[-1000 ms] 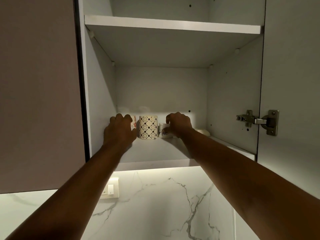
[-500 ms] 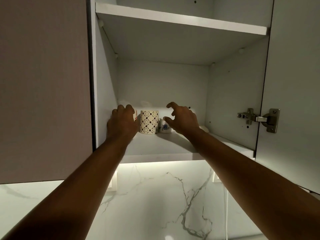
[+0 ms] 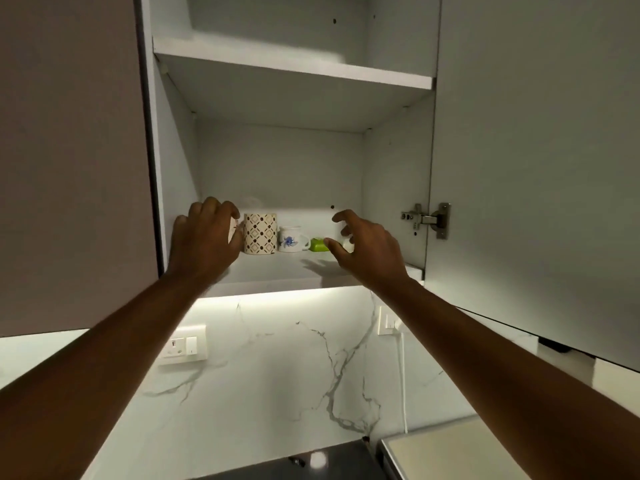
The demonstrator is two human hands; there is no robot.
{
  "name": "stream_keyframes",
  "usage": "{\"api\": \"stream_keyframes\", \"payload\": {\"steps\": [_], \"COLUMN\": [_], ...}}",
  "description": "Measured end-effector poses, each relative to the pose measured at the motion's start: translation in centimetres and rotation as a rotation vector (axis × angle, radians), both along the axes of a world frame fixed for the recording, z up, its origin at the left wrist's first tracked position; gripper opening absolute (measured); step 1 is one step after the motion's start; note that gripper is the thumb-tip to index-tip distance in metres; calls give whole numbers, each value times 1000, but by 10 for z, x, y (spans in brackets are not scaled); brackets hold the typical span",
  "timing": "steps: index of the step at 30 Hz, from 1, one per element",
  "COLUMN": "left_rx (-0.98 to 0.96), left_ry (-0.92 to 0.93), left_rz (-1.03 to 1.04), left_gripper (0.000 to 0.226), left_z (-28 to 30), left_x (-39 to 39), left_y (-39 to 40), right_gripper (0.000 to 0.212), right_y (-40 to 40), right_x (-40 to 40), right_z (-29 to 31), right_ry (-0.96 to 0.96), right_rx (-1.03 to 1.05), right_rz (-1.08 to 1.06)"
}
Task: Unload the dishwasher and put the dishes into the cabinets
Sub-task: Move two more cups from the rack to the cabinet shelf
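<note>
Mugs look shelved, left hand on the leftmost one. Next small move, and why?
Probably let go and draw the left hand back. Its fingers curl round a mug already standing on the bottom shelf beside the patterned mug. The right hand is open and holds nothing.

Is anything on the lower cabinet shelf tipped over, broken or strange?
Nothing stands out. The patterned mug and the flowered cup stand upright in a row; the green thing beside them is too small to identify.

Two hands (image 3: 204, 244) (image 3: 367, 247), three mugs (image 3: 260, 233) (image 3: 290, 239) (image 3: 234, 230), one green item (image 3: 318, 244), two wall sockets (image 3: 183, 346) (image 3: 388, 320).
</note>
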State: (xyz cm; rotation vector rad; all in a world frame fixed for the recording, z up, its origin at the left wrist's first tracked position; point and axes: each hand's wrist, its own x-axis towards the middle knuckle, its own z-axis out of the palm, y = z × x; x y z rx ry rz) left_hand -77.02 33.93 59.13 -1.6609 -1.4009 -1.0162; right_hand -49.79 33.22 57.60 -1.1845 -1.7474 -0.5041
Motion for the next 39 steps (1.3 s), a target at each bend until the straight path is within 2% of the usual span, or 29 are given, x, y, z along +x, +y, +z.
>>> {"api": "stream_keyframes", "payload": {"steps": [9,18,22,28,34,39], "left_rx": [-62,-268,-360,-577,-879,-1065], "left_ry": [85,-16,-7,-47,-187,-156], "left_rz": [80,62,53,-27,-159,-185], "left_gripper": [30,37,39,42,47,48], "left_z": [-14,-66,-96,-190,-290,-343], "left_x": [33,75,93,137,163,182], "left_y": [-146,-267,-307,-368,-474,-564], "right_gripper": [42,42,44,44,42,41], "right_y": [-96,-207,-261,-354,-467,-567], "right_x": [53,96,108,127,155,194], "right_z": [-19,-56,-81,-164,-263,-356], "right_ry": [-87,-125,-145,-176,-158,-120], "right_rx": [-77,-256,-310,-402,-697,-945], "right_rz": [24,36,22,-47,-164,-161]}}
